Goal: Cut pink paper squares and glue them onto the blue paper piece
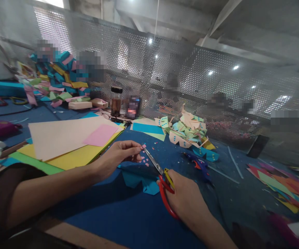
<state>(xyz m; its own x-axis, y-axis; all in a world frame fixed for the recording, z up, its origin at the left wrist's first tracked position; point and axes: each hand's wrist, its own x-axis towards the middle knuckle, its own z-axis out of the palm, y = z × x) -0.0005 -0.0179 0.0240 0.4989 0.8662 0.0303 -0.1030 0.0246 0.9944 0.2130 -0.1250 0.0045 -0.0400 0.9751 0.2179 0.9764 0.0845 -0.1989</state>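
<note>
My right hand (187,200) is closed around the handles of a pair of scissors (156,163) with red and yellow grips. The blades point up and left, their tips reaching my left fingers. In a pinch, my left hand (124,154) holds a tiny bit of pink paper (144,146) at the blade tips. Small pink squares (144,159) lie scattered on the blue tabletop just beyond and below the pinch. Underneath, a folded blue paper piece (141,181) with notched edges rests between my hands, partly behind the scissors.
Left of my hand is a stack of coloured sheets (61,136) with a pink sheet (101,135) on top. A pile of folded paper pieces (190,126) stands far right of centre. A blue glue gun (198,166), jar (115,102) and phone (133,107) are also there.
</note>
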